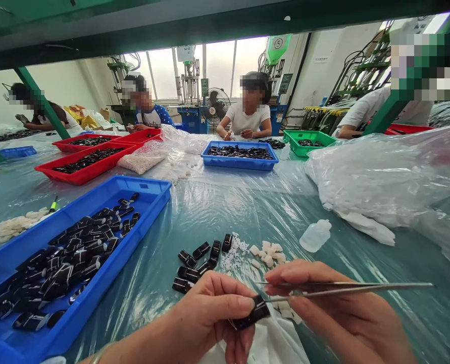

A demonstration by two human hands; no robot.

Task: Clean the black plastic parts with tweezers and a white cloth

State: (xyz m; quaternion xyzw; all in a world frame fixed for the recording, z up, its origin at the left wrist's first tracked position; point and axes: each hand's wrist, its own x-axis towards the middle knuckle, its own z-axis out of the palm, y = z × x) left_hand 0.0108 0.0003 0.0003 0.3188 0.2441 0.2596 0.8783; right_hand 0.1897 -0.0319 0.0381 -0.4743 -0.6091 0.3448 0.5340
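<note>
My left hand (pixel 219 313) pinches a small glossy black plastic part (pixel 252 314) between thumb and fingers. In my right hand (pixel 338 308) is a pair of metal tweezers (pixel 364 288), its tips beside the black part's upper edge; whether they touch it I cannot tell. Just beyond my left hand lie several like black parts (pixel 189 273). Next to them are tiny white scraps (pixel 233 255) and a small heap of cream-coloured pieces (pixel 269 253). A white cloth or paper (pixel 278 338) lies beneath my hands.
A blue tray (pixel 149 184) of black parts stands at the left. A translucent bottle (pixel 315 236) lies right of centre, near crumpled plastic bags (pixel 384 177). Another blue tray (pixel 240 163), red trays (pixel 77 176) and a green tray (pixel 298 135) stand farther back, with several people across the table.
</note>
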